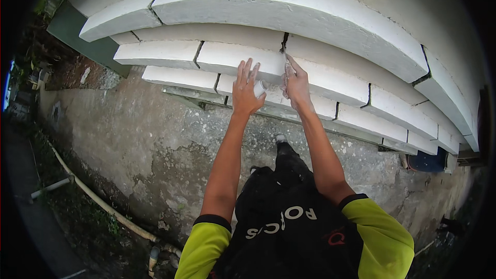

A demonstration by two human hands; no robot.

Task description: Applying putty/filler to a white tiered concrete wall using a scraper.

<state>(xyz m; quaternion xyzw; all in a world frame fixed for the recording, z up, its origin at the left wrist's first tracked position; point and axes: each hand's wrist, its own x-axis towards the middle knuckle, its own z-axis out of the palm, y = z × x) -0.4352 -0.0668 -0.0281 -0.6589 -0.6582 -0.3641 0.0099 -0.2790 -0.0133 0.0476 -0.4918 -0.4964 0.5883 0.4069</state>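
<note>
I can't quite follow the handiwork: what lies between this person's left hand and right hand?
In the head view: a small, white, cylindrical object at the left hand, then a bare stretch of white, slab-like ledge before the right hand.

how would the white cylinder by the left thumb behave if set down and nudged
The white cylinder would likely roll if laid on its side, given its round wall. It is probably light too, looking small beside the left hand.

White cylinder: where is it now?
In the head view, just above centre, the white cylinder is in the left hand, left of the right hand.
</note>
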